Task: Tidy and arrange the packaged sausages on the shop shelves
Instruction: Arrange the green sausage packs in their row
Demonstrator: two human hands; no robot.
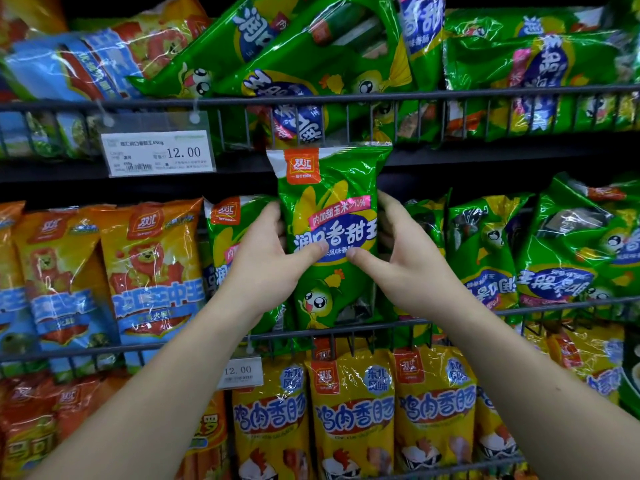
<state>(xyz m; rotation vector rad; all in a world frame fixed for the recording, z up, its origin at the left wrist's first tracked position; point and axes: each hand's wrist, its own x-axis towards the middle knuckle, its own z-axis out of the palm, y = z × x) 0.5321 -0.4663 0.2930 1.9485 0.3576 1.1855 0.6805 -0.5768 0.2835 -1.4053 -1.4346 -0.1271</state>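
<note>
Green sausage pack (329, 233) held upright at the middle shelf — both my hands on it.
My left hand (266, 258) grips its left edge, thumb across the front; my right hand (405, 261) grips the right edge likewise. The pack's foot sits behind the wire rail (540, 308), another green pack (230, 237) just beside it, yellow packs (353, 410) below.

Shop: price-tagged (157, 153) stocked wire shelves (346, 97)
</note>
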